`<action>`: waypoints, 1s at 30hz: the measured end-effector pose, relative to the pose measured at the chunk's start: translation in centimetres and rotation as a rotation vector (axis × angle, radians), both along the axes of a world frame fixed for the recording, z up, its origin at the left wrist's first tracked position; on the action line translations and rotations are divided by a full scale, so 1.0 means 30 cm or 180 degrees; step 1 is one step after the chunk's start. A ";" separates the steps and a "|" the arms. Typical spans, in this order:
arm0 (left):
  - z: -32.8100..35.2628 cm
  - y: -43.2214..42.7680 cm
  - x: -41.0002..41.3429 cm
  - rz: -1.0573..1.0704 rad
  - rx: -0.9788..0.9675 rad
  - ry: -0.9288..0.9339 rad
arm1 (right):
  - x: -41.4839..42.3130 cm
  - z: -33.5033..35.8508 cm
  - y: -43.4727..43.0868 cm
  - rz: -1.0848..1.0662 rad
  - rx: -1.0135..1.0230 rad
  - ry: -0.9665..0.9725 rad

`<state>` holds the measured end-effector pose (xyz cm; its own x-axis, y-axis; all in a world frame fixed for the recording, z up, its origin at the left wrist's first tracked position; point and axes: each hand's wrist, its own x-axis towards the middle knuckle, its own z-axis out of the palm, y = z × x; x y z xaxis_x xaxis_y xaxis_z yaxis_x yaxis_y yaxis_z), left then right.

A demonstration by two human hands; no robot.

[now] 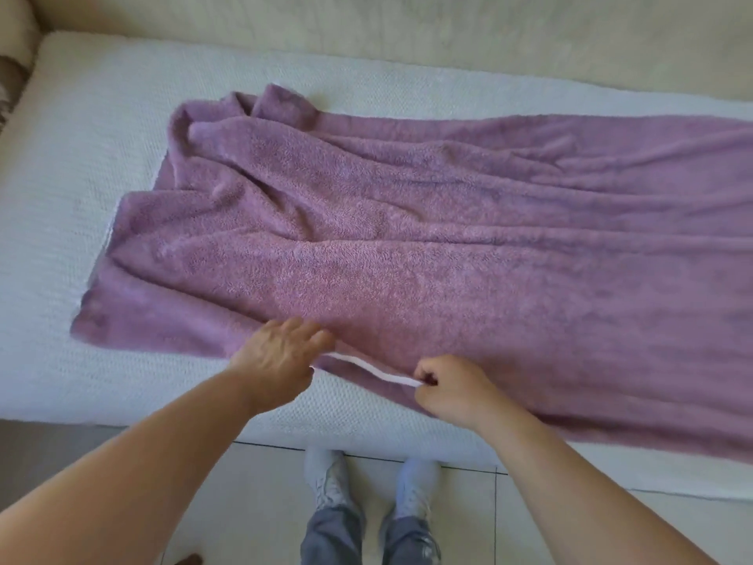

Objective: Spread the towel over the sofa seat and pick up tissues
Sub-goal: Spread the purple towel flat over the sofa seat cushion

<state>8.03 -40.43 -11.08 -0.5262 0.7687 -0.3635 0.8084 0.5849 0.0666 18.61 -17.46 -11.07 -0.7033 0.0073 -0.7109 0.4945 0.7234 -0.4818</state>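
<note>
A large purple terry-cloth towel [407,222] lies lengthwise across the sofa seat [81,157], which is covered in a white, nubbly textured fabric. The towel is only partly flattened: its left end is bunched into deep folds and ridges, with a corner turned up toward the beige sofa backrest [407,30], while long creases run to the right, where the cloth passes out of view. White seat cover shows on the left, along the back and in a strip along the front.

Both bare arms reach in from below to the towel's near edge. The left hand [281,356] rests on the towel with the fingers spread loosely and laid flat on the cloth, closed on nothing that can be seen. The right hand [452,387] is curled into a fist, thumb and fingers pinched together on the towel's hem [366,367], a narrow pale band that runs taut between the two hands and is lifted slightly off the seat. The left hand is motion-blurred.

Below the front edge of the seat, a pale tiled floor [265,503] shows, with the person's two light grey sneakers [330,479] side by side and the cuffs of grey-blue trousers [334,536] above them. No tissues can be made out.
</note>
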 end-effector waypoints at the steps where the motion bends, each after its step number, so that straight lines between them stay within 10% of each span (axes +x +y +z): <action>1: -0.002 0.011 0.034 -0.0246 -0.0048 -0.0068 | 0.016 0.003 -0.021 0.0325 -0.0088 -0.0197; 7: -0.026 -0.064 0.133 0.0048 -0.2178 -0.1123 | 0.101 -0.035 -0.072 0.0441 -0.0037 -0.0804; 14: -0.060 0.029 0.188 -0.0147 0.0450 -0.0452 | 0.147 -0.047 -0.017 -0.0006 0.0720 0.0383; 25: -0.056 0.131 0.155 0.0425 -0.1169 -0.0826 | 0.104 -0.067 -0.107 0.1014 0.0597 0.0563; 30: -0.019 -0.108 0.059 0.2908 0.0425 -0.0254 | 0.034 -0.061 -0.168 0.0989 0.0408 0.0556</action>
<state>9.81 -43.68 -11.65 -0.9257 0.1059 -0.3630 0.0274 0.9763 0.2149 19.62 -22.50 -12.90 -0.7964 -0.1442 -0.5873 0.1605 0.8859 -0.4352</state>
